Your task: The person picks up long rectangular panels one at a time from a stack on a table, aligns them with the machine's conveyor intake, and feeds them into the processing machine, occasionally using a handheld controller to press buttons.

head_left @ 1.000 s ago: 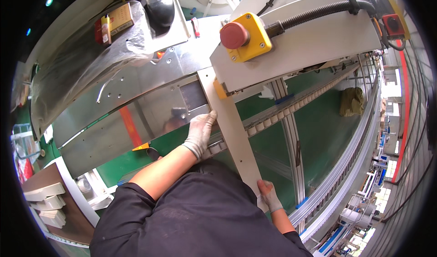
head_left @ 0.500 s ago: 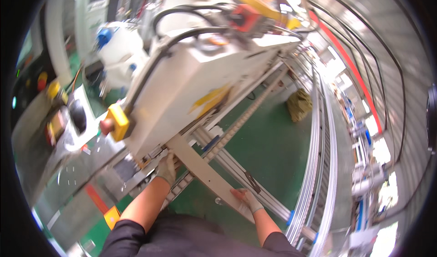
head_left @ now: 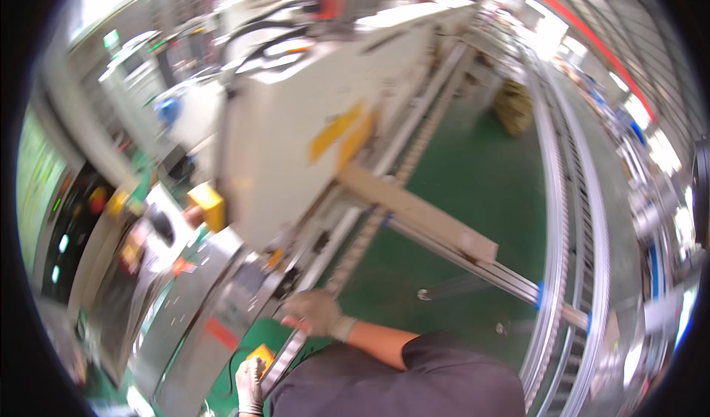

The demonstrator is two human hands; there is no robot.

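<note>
My right hand (head_left: 318, 315), in a pale glove with bare fingertips, reaches left across my body over the near end of a roller rail (head_left: 346, 269). Its fingers look loosely spread, though blurred, and nothing shows in them. My left hand (head_left: 250, 386), also gloved, is low at the left beside the rail's near end and a small yellow piece (head_left: 260, 356); its fingers are too smeared to read. A long beige board (head_left: 425, 214) lies across the rail and along an aluminium profile (head_left: 510, 280), apart from both hands, its far end against the large white machine housing (head_left: 285, 132).
A grey metal cabinet (head_left: 200, 321) stands close on the left, with a yellow button box (head_left: 207, 204) above it. On the right runs a long aluminium conveyor rail (head_left: 556, 217). Farther off, an olive sack (head_left: 512, 106) sits on the green floor (head_left: 466, 162).
Both hands have let go of the board, which stays lying across the rail. They have moved left, toward the rail's near end. The view has turned and is blurred.
</note>
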